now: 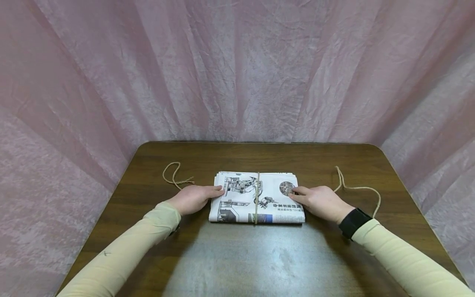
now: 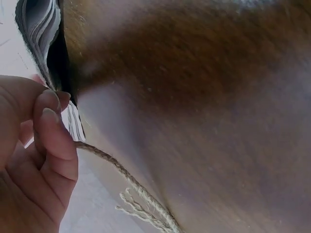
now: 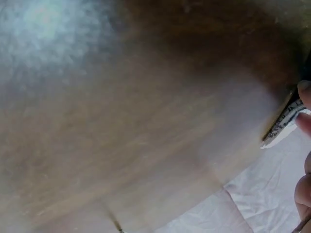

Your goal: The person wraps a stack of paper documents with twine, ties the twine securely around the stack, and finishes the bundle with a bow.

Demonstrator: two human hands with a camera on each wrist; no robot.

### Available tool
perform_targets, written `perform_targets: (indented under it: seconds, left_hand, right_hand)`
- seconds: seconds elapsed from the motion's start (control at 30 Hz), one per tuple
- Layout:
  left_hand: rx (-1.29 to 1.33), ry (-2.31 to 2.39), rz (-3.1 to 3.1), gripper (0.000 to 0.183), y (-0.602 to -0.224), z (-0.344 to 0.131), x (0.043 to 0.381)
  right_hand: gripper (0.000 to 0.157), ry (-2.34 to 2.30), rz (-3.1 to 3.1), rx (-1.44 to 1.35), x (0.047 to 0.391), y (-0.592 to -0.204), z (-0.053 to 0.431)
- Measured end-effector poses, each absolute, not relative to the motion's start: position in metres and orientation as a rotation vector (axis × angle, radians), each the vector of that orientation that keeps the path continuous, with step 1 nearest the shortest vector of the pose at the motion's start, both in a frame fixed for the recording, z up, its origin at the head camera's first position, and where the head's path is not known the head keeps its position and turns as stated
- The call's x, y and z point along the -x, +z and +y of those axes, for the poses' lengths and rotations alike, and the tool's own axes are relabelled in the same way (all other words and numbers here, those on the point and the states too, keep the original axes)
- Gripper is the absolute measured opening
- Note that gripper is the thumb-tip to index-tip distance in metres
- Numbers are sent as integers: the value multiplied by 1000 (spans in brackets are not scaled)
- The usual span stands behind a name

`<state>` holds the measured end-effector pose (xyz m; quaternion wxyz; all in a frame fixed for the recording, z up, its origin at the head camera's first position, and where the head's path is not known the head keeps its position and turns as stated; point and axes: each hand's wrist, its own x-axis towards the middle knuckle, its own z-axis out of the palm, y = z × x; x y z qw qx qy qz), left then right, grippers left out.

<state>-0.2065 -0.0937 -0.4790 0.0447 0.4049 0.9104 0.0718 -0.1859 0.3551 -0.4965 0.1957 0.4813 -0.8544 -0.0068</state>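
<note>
A stack of folded newspapers (image 1: 272,189) lies flat on the table, printed with drawings and text. A strand of twine (image 1: 256,202) crosses its middle from back edge to front edge. My left hand (image 1: 193,199) pinches the stack's left edge, thumb on top. In the left wrist view, curled fingers (image 2: 57,138) meet the layered paper edge (image 2: 43,43). My right hand (image 1: 323,203) grips the right edge, with thumb and finger on the top sheet. The right wrist view catches just a corner of the newspaper (image 3: 283,127) beside the fingertips.
A loose twine length (image 1: 171,180) curls on the table behind my left hand, its end frayed. Another length (image 1: 358,188) loops beyond my right hand toward the wrist strap (image 1: 355,222). The wooden table (image 1: 245,255) backs onto a pink curtain (image 1: 237,70).
</note>
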Motion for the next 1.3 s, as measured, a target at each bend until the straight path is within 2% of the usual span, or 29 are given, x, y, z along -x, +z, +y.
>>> perform_targets:
  seconds: [0.73, 1.03, 1.17, 1.3]
  left_hand:
    - [-1184, 199, 2782, 43, -481, -96, 205]
    - [-1323, 125, 2915, 57, -489, -110, 203]
    - [-1307, 83, 2996, 58, -482, -126, 203]
    - [-1237, 13, 3064, 48, -473, -148, 204]
  right_hand:
    - [47, -47, -2488, -1321, 184, -496, 355]
    - [42, 93, -2588, -1219, 176, -492, 352]
    - [51, 133, -2697, -1128, 170, -487, 359]
    - [63, 139, -2801, -1008, 167, -481, 375]
